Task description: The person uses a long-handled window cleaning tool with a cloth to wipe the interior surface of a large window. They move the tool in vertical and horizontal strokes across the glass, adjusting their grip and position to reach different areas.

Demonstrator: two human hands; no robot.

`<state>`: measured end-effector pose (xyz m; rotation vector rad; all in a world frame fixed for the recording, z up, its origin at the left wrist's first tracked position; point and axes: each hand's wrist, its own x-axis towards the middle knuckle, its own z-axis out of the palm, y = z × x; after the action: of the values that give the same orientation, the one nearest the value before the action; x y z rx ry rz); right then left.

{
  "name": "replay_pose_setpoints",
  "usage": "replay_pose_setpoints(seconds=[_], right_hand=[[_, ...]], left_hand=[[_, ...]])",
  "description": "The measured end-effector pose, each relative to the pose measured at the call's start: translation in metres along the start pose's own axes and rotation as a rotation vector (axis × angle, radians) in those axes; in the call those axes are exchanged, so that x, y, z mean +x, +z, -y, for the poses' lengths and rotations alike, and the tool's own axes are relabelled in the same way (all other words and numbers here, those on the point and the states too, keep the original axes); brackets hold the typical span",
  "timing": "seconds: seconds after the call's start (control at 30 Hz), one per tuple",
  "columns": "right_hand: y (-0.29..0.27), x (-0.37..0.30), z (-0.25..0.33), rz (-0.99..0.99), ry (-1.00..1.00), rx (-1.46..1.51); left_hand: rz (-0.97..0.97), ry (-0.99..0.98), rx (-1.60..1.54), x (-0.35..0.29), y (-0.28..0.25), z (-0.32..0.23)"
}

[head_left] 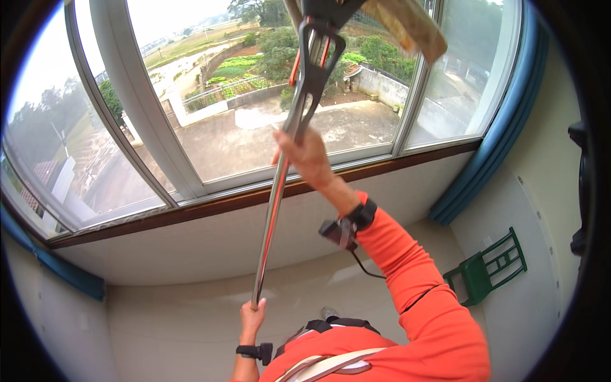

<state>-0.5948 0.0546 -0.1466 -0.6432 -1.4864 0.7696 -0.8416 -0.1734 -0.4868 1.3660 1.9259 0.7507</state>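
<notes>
A sponge mop [270, 229] slants up in front of me, its thin metal pole running from low centre to the top of the view. Its worn, yellow-brown sponge head [410, 28] is raised at window height and partly cut off by the upper edge. My right hand [309, 159] is closed round the upper pole, just below the dark lever [312, 79] with its oval cut-outs. Lower down, my left hand [252, 318] wraps round the bottom end of the pole. Both wrists wear black straps with small devices.
Sliding windows [267, 108] with metal frames span the wall ahead, above a brown wooden sill [305, 188]. Blue curtains hang at the right [490, 134] and left. A green chair [480, 274] stands by the right wall. The floor [191, 318] is pale.
</notes>
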Motion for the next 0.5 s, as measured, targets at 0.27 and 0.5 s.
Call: replay_pose_setpoints(seconds=[0.27, 0.5], right_hand=[[0.074, -0.223, -0.103, 0.164, 0.637, 0.225], [0.083, -0.291, -0.114, 0.277, 0.900, 0.449]], left_hand=[[-0.059, -0.117, 0.481, -0.161, -0.050, 0.232], [-0.014, -0.441, 0.250, -0.249, -0.084, 0.256]])
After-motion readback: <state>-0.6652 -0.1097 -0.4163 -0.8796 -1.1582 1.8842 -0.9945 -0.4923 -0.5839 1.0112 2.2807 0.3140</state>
